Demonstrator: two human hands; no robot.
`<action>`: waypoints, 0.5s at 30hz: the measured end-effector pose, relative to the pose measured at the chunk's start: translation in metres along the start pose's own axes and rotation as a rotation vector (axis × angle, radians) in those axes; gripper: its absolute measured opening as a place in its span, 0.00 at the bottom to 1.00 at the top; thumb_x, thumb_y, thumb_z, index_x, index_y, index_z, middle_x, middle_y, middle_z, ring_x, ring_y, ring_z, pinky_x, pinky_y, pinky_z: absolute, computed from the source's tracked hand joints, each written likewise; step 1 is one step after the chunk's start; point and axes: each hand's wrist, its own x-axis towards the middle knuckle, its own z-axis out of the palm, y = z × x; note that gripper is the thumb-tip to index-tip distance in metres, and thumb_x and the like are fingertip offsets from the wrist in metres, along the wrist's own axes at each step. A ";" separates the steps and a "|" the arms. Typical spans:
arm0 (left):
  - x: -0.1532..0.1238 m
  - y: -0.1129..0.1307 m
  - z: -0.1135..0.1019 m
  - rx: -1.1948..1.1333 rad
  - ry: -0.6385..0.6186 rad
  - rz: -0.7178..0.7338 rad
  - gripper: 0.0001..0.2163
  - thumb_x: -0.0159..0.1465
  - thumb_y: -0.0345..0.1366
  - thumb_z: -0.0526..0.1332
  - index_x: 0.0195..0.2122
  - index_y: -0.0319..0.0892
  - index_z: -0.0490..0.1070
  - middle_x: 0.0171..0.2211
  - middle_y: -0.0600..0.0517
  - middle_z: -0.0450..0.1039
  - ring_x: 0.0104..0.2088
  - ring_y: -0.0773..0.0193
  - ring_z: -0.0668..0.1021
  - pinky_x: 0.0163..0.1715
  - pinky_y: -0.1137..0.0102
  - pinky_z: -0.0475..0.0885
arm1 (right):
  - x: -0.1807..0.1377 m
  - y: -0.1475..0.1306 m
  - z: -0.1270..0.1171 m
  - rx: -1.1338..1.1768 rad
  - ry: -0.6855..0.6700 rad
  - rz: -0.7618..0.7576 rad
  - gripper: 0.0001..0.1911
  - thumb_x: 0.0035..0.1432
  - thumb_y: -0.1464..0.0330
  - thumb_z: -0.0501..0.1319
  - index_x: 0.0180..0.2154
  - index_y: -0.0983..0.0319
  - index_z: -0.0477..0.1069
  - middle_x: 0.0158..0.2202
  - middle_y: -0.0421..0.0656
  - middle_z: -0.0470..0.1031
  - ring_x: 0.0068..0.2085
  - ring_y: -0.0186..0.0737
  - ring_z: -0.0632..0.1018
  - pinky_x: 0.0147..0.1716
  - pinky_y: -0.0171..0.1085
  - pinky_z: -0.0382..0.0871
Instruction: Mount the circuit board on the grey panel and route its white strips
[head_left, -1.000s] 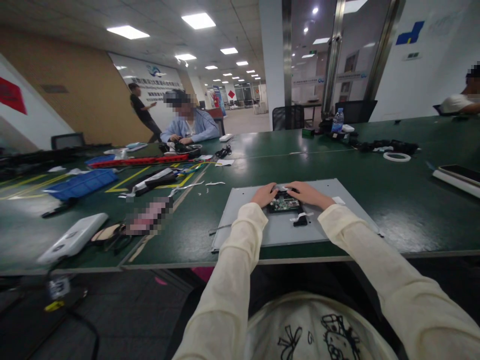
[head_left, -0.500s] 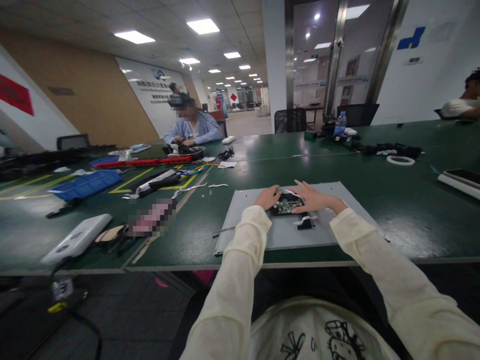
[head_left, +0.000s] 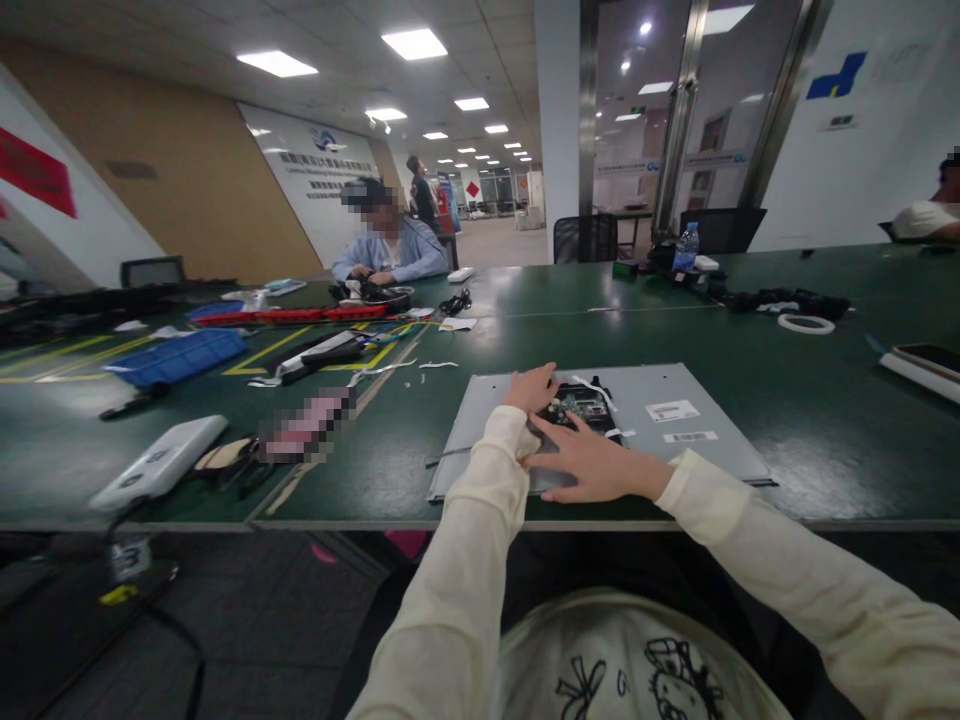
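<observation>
A grey metal panel (head_left: pixel 675 440) lies flat on the green table in front of me, with a small green circuit board (head_left: pixel 579 405) and white ribbon cables on it. My left hand (head_left: pixel 531 390) rests on the panel at the board's left edge, fingers curled, touching the board. My right hand (head_left: pixel 592 465) lies flat and open on the panel near its front edge, fingers stretched toward my left cuff, holding nothing. Two white labels (head_left: pixel 673 411) are stuck on the panel's right half.
A white device (head_left: pixel 159 463) and cables lie at the left. A blue tray (head_left: pixel 180 358) and red bar (head_left: pixel 289 315) sit further back. A seated person (head_left: pixel 390 255) works across the table. A tape ring (head_left: pixel 805 324) and bottle (head_left: pixel 686 247) stand at the right.
My right hand left the circuit board and moved toward me and to the left, now lying flat by my left wrist. The left hand stayed at the board.
</observation>
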 end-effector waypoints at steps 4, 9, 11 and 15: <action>-0.010 0.004 -0.025 0.096 0.219 -0.087 0.18 0.68 0.36 0.48 0.58 0.45 0.61 0.55 0.43 0.69 0.58 0.53 0.67 0.62 0.46 0.43 | 0.006 0.007 0.003 -0.038 0.043 0.036 0.31 0.61 0.51 0.54 0.63 0.51 0.58 0.70 0.46 0.36 0.65 0.55 0.55 0.61 0.62 0.39; -0.020 0.004 -0.048 0.181 0.432 -0.213 0.15 0.68 0.34 0.45 0.50 0.44 0.67 0.48 0.44 0.73 0.53 0.55 0.70 0.61 0.51 0.46 | 0.022 0.029 0.009 -0.132 0.115 0.145 0.30 0.62 0.50 0.51 0.62 0.52 0.60 0.69 0.42 0.44 0.67 0.59 0.46 0.62 0.63 0.34; -0.022 0.002 -0.050 0.185 0.456 -0.262 0.15 0.68 0.34 0.45 0.47 0.43 0.68 0.46 0.44 0.74 0.51 0.54 0.71 0.61 0.50 0.46 | 0.028 0.042 0.012 -0.168 0.157 0.216 0.31 0.61 0.49 0.52 0.61 0.55 0.61 0.69 0.46 0.45 0.67 0.59 0.44 0.61 0.63 0.32; -0.025 -0.001 -0.046 0.180 0.437 -0.292 0.13 0.67 0.33 0.46 0.44 0.42 0.69 0.45 0.43 0.74 0.50 0.52 0.71 0.59 0.49 0.49 | 0.035 0.074 0.016 -0.218 0.220 0.371 0.31 0.61 0.49 0.52 0.60 0.56 0.63 0.68 0.49 0.45 0.67 0.59 0.44 0.60 0.64 0.32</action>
